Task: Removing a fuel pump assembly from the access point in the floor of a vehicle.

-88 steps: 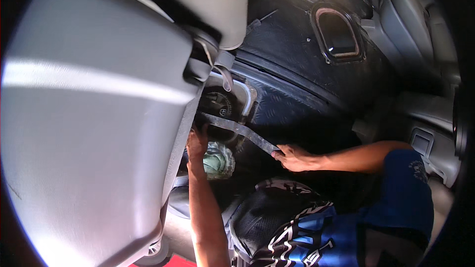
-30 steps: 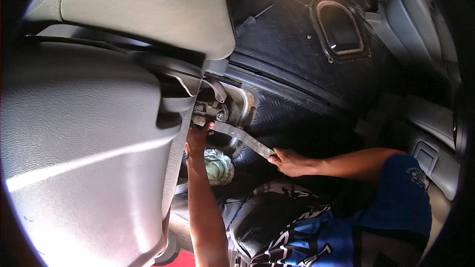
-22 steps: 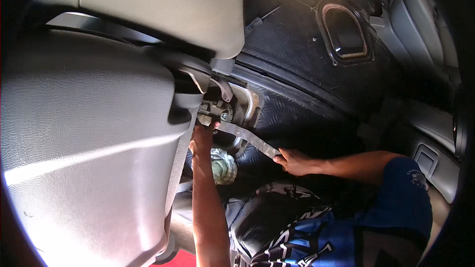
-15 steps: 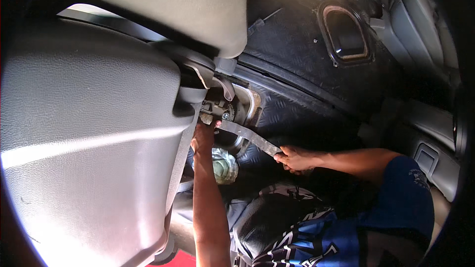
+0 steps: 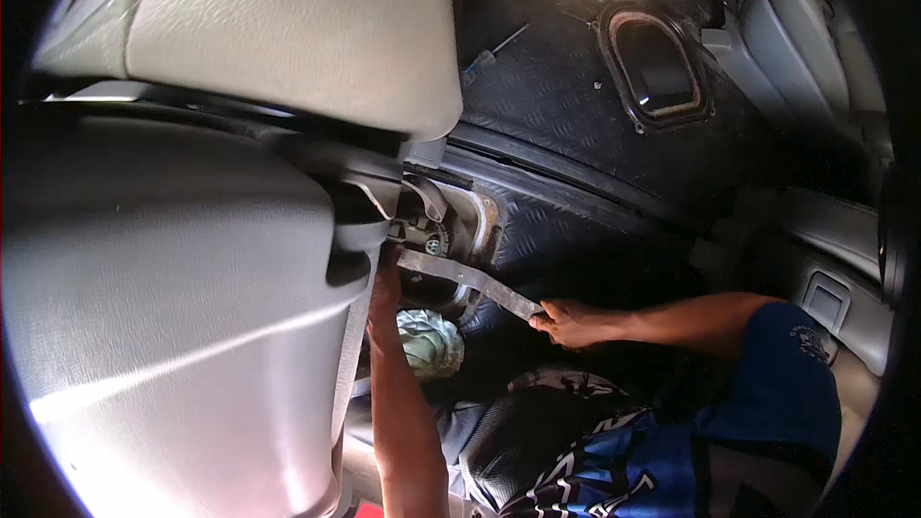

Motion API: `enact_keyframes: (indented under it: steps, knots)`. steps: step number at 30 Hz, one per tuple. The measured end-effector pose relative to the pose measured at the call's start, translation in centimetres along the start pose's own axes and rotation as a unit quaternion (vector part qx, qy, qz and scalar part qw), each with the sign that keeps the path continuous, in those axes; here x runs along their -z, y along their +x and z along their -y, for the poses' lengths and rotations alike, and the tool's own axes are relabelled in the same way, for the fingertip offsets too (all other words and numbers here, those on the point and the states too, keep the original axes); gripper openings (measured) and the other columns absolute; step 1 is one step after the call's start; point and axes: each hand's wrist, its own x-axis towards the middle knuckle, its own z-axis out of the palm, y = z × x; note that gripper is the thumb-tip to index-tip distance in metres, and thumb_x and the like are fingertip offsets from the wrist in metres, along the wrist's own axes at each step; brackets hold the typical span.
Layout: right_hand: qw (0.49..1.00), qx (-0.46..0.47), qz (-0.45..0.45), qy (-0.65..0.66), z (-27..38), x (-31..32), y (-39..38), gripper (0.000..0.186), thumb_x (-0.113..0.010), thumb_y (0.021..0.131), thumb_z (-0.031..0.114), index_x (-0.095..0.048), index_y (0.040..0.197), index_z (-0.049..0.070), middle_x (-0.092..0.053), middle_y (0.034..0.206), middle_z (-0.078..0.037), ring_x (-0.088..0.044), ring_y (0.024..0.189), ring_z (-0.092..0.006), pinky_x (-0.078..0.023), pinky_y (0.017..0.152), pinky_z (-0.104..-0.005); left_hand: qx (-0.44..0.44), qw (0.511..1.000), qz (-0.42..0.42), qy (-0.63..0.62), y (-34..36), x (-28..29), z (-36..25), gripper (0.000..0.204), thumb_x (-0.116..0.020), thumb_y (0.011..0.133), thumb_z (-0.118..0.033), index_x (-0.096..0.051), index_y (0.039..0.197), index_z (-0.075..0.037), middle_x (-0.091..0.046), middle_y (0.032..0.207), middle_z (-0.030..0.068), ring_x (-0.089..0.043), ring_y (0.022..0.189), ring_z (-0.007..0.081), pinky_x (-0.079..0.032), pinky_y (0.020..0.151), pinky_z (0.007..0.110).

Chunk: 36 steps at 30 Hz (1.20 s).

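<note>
A flat, bent metal strip (image 5: 494, 290) spans the recessed floor opening (image 5: 484, 228), which has a rusty rim and a round fitting (image 5: 433, 247) inside. My right hand (image 5: 566, 324) is closed round the strip's right end. My left hand (image 5: 386, 278) is at the strip's left end, its fingers closed there and partly hidden in shadow by the grey seat back (image 5: 173, 307). Beside my left forearm, just below the opening, lies a crumpled pale green cloth or bag (image 5: 430, 341).
A light seat cushion (image 5: 288, 29) overhangs at upper left. Beyond a raised rail (image 5: 576, 177), the dark textured floor (image 5: 528, 86) holds a screwdriver (image 5: 489, 58) and a second, oval-framed opening (image 5: 652, 67). Grey seats or trim (image 5: 796, 48) run along the right.
The view has shifted, so the opening sits lower in the picture. The strip still spans it between both hands. My left thumb, seen on the strip earlier, is now in shadow.
</note>
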Motion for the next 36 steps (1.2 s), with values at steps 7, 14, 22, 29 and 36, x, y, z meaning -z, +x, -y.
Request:
enact_keyframes:
  steps: [7,14,22,29,36]
  knots:
    - [0.993,-0.066,0.056,0.086,-0.3,0.2,0.1,0.046,-0.045,0.106,0.042,-0.054,0.102,-0.004,-0.063,0.081,-0.018,-0.062,0.067,-0.0244,-0.048,0.061,-0.0442,0.092,0.995,0.045,-0.006,0.4,1.6,-1.5,0.068,-0.068,0.090,-0.051,-0.056,0.139,-0.006,-0.054,0.145,0.0201,-0.048,0.132,0.0429,-0.033,0.115,0.048]
    - [0.978,-0.090,0.074,0.176,-1.1,-0.2,0.3,0.043,-0.042,0.108,0.041,-0.050,0.102,-0.001,-0.060,0.074,-0.006,-0.057,0.058,-0.0158,-0.047,0.052,-0.0356,-0.050,0.974,0.206,0.081,0.1,2.3,-3.9,0.106,-0.074,0.072,-0.070,-0.041,0.150,-0.007,-0.041,0.152,0.0242,-0.038,0.141,0.0424,-0.031,0.117,0.051]
    - [0.991,-0.074,0.064,0.096,-0.2,0.9,0.4,0.044,-0.043,0.108,0.041,-0.051,0.104,-0.002,-0.060,0.070,-0.008,-0.058,0.056,-0.0172,-0.048,0.052,-0.0361,-0.006,0.964,0.263,-0.047,1.7,2.2,-4.3,0.121,-0.086,0.058,-0.067,-0.039,0.145,0.002,-0.035,0.151,0.0321,-0.033,0.141,0.0518,-0.032,0.117,0.056]
    - [0.994,-0.094,0.045,0.025,0.7,1.8,0.2,0.044,-0.045,0.107,0.043,-0.051,0.109,0.000,-0.056,0.072,-0.006,-0.055,0.053,-0.0153,-0.048,0.047,-0.0340,0.018,0.964,0.264,-0.013,1.8,2.7,-5.1,0.115,-0.080,0.060,-0.074,-0.044,0.136,0.005,-0.043,0.140,0.0319,-0.039,0.134,0.0505,-0.036,0.112,0.057]
    - [0.987,-0.133,0.094,0.012,1.8,6.8,0.8,0.039,-0.045,0.108,0.039,-0.046,0.121,0.003,-0.054,0.066,-0.007,-0.052,0.045,-0.0168,-0.044,0.040,-0.0367,0.004,0.982,0.185,0.043,1.1,2.2,-6.6,0.108,-0.073,0.061,-0.082,-0.052,0.121,0.005,-0.053,0.124,0.0249,-0.049,0.121,0.0431,-0.042,0.104,0.052]
